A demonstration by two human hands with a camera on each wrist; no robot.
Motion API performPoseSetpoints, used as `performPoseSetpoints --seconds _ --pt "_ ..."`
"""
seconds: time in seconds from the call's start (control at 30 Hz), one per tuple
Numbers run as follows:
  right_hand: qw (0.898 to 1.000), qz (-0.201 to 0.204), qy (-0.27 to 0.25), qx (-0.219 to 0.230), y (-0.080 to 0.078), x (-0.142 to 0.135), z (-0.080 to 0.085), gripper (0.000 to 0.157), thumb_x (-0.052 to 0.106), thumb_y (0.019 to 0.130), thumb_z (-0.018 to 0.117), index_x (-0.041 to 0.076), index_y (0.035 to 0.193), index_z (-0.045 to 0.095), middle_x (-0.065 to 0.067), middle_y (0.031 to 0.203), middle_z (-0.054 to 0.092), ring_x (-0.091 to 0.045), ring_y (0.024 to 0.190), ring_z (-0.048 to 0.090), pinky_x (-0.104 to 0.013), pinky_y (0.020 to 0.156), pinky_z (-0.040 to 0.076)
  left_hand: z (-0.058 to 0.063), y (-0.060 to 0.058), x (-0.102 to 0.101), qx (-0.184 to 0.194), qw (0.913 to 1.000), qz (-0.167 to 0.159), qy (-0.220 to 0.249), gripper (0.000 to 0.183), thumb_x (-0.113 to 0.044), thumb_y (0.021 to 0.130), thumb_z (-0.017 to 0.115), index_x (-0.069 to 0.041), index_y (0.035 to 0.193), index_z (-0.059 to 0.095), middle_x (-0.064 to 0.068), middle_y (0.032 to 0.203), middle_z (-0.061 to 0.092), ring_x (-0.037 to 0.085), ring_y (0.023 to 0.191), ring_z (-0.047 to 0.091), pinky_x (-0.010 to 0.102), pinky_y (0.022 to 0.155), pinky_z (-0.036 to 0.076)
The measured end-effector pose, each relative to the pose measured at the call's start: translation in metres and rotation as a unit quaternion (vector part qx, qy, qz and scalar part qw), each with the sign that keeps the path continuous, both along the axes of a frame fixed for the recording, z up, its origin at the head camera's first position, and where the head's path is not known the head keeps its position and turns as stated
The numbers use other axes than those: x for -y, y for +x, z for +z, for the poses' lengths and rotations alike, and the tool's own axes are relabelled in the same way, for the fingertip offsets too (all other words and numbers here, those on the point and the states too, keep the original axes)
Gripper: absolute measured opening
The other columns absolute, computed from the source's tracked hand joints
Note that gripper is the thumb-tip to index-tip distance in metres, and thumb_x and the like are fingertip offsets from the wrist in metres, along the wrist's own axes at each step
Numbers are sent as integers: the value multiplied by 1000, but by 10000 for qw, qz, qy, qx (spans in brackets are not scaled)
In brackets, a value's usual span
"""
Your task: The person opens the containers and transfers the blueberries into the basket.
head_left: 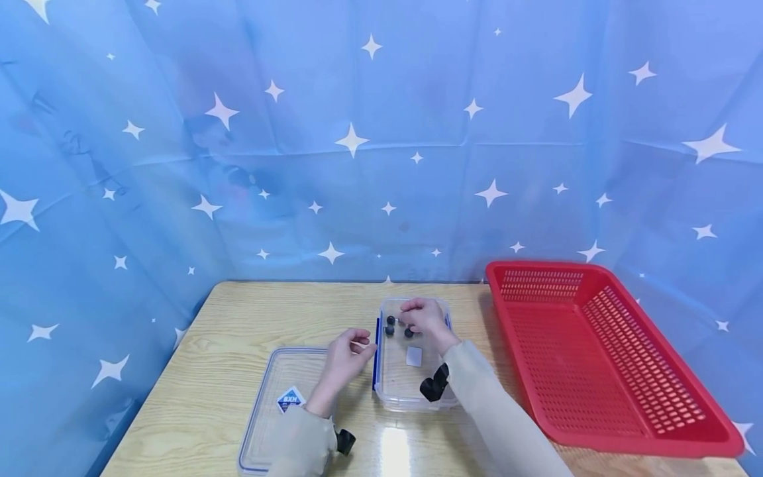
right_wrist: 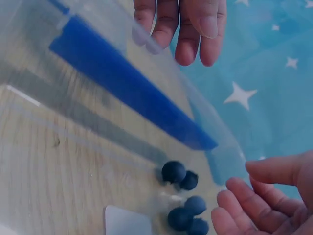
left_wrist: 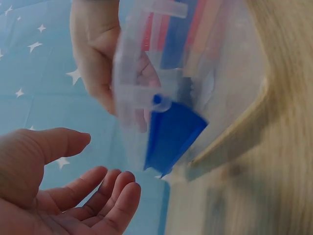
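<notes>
A clear plastic food box (head_left: 396, 391) with blue side clips (left_wrist: 171, 134) stands on the table without its lid. Several dark blueberries (right_wrist: 180, 218) lie at its far end, and a white square (head_left: 414, 356) shows nearer its middle. Over that far end hovers my right hand (head_left: 424, 317), fingers loosely bent close to the berries, with nothing visible in its grasp. Just outside the box's left wall is my left hand (head_left: 346, 358), palm turned toward the box and fingers relaxed, holding nothing. The clear lid (head_left: 262, 417) with a blue seal lies flat at the left, partly under my left forearm.
A large red plastic basket (head_left: 536, 371) with slotted walls occupies the right side of the table. The wooden table top (head_left: 185, 397) extends left of the lid. A blue curtain (head_left: 417, 218) with white stars hangs behind the table and along its sides.
</notes>
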State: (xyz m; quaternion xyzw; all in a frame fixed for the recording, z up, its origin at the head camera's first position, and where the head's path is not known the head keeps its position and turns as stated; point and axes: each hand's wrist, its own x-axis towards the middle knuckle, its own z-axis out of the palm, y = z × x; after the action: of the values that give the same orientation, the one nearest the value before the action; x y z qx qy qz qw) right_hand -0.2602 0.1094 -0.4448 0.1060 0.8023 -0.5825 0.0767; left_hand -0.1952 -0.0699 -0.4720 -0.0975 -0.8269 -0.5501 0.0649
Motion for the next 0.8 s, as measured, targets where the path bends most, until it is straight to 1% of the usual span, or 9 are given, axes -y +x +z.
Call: performPoseSetpoints --seconds 0.13,0.2,0.27,0.43,0.53,0.67,0.8 --pt "9999 -20 111 -33 -3 -2 -8 19 1 79 67 -5 97 64 -5 82 64 -12 67 56 -36 68 52 -6 -2 -6 243 9997 -2 47 29 -4 79 70 9 103 60 18 91 63 15 70 57 22 60 48" --pt "9999 -27 140 -44 -4 -3 -11 18 0 78 68 -5 95 64 -5 81 63 -12 65 55 -36 67 52 -8 -2 -9 312 9995 -25 93 30 -3 78 70 10 103 59 19 91 63 15 70 57 21 60 48" --pt "9997 -50 222 -32 -5 -4 -13 17 -1 77 69 -4 93 65 -5 82 62 -12 64 54 -35 65 51 -9 -2 -11 272 9995 -69 152 29 -1 77 70 10 102 59 20 90 63 15 69 57 21 59 48" --pt "9986 -59 527 48 -7 -4 -18 17 -5 75 68 -2 92 66 -7 86 63 -15 67 54 -27 57 46 -11 -1 -14 176 9997 -77 168 27 1 75 70 9 99 60 19 88 64 15 68 58 22 60 48" --pt "9971 -10 765 3 -9 -4 -20 18 -8 73 66 -2 91 67 -7 85 64 -16 67 54 -23 52 43 -11 -1 -15 252 9996 -42 155 27 0 75 71 7 99 61 17 89 64 14 68 58 21 60 48" --pt "9932 107 1153 -122 -10 -5 -21 18 -10 71 64 -1 86 68 -7 83 65 -17 65 53 -22 52 42 -12 -2 -15 291 9994 -38 186 26 0 75 72 6 98 61 17 89 63 15 68 58 22 60 48" --pt "9887 255 1464 -178 -10 -6 -22 16 -11 70 66 0 82 69 -5 80 65 -17 67 53 -23 55 42 -12 -1 -15 311 9993 -35 215 26 1 74 72 7 98 61 18 89 63 15 68 57 21 60 48"
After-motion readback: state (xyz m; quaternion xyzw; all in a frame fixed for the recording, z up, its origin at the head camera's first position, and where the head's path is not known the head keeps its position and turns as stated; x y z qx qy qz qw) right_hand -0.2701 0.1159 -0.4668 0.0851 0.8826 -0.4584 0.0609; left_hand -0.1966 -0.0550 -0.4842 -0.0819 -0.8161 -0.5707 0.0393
